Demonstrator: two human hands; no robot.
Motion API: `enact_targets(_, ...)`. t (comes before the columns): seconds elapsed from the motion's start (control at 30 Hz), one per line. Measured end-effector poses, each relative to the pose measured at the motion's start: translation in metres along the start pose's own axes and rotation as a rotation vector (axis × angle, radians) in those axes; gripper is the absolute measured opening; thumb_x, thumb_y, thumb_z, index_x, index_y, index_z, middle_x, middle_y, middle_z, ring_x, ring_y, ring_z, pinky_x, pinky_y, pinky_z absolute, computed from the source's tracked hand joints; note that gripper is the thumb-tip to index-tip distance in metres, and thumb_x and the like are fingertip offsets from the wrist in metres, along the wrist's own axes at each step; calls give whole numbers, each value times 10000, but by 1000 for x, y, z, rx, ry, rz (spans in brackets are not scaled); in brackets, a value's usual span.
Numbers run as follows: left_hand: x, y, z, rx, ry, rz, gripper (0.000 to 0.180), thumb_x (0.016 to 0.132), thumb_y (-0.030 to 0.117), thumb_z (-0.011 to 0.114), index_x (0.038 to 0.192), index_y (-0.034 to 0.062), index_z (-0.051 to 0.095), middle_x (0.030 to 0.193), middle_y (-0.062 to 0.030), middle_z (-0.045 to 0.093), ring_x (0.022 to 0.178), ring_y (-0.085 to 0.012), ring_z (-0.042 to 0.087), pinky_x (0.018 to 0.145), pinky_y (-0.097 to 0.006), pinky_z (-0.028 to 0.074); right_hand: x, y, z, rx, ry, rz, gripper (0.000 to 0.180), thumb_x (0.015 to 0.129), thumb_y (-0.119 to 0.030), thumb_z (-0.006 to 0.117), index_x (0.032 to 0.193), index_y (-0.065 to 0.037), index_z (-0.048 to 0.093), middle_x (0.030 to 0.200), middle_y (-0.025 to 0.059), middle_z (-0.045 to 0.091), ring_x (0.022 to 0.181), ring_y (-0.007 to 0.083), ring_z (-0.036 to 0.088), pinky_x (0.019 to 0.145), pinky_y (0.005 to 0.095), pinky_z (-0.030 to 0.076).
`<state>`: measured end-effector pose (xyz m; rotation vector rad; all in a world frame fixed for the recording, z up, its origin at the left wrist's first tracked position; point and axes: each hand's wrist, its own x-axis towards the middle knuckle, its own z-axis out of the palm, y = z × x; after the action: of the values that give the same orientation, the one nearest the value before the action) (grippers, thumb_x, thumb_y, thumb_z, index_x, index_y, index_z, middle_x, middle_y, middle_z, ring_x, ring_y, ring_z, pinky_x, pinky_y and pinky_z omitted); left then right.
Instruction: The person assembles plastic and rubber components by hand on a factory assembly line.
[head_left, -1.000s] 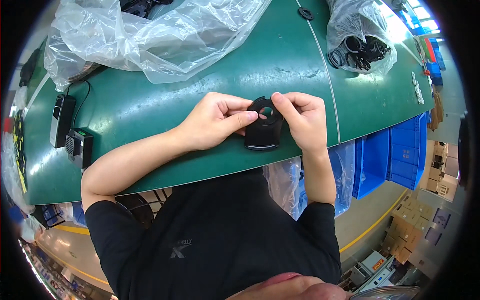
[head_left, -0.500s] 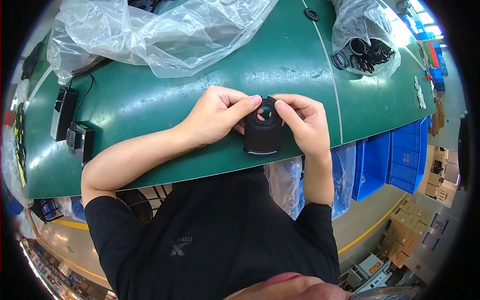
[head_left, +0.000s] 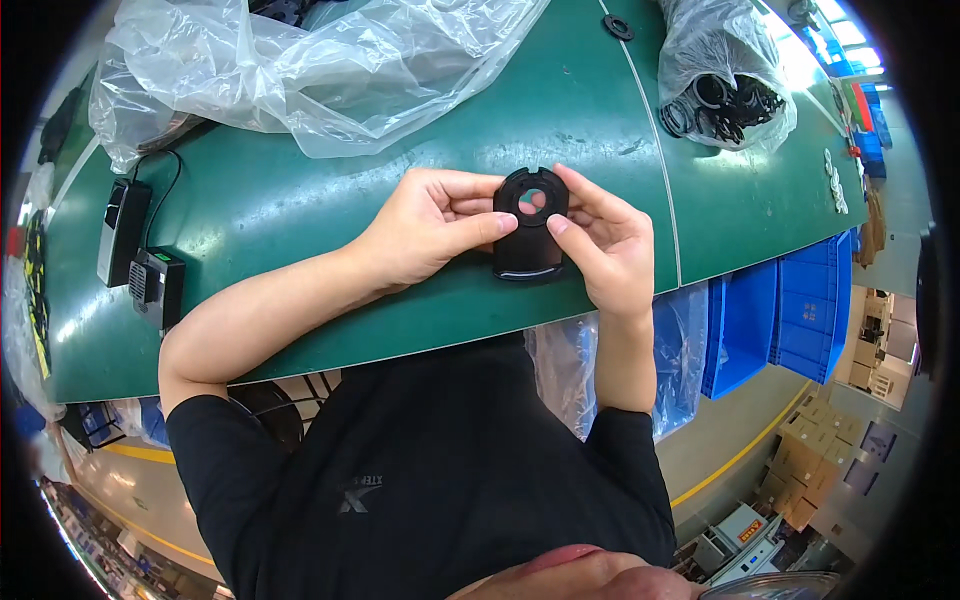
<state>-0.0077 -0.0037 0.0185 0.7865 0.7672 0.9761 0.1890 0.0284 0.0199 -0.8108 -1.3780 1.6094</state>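
One green table (head_left: 350, 190) is spreading beneath the left hand (head_left: 435, 225) and right hand (head_left: 612, 250), whose thumbs and fingers are gripping a black part (head_left: 530, 238) above its near side; handling is underway, completed and remaining work not showing clearly; the part's long axis is running near to far, holed end pointing away

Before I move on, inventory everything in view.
part with round hole: one, black, centre
table: one, green, beneath
loose ring: one, black, top
large bag: one, clear, upper left
smaller bag: one, clear, upper right
ring-shaped pieces: several, black, inside smaller bag
long device: one, black and grey, left
boxy device: one, black, beside it
small pieces: several, white, far right
bins: at least two, blue, right
plastic: uncounted, clear, below table
cartons: several, brown, lower right
shirt: one, black, lower middle
left grip: one, bare, on part's left
right grip: one, bare, on part's right
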Motion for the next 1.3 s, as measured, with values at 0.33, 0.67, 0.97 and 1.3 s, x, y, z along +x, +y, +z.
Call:
enact_targets(0.33,1,-2,0,56,-23,5,367,861,46,586,1211,-41,517,1057,-85,622,920,-97,585,796,-233,487,3,-4,3,-201,145,26,354,774,29,651,1113,79,564,952,134,630,829,140,621,755,247,511)
enact_targets(0.67,0,-5,0,14,-10,46,369,863,72,595,1212,-24,523,1050,-66,622,908,-80,582,776,-224,492,0,2,12,-70,91,53,303,797,-12,653,1073,82,574,951,103,641,844,130,619,752,236,508)
enact_targets(0.97,0,-2,2,5,18,10,348,861,62,593,1189,-37,537,1027,-63,627,883,-82,583,761,-218,491,7,5,9,-303,240,-84,317,773,6,670,1068,73,575,912,104,629,747,115,626,654,210,508)
enact_targets(1.3,0,-8,2,19,-54,40,320,849,51,601,1153,-37,553,1029,-95,633,907,-129,606,793,-266,503,0,-9,7,34,122,94,252,834,-46,627,1054,70,587,905,95,648,797,112,610,716,230,504)
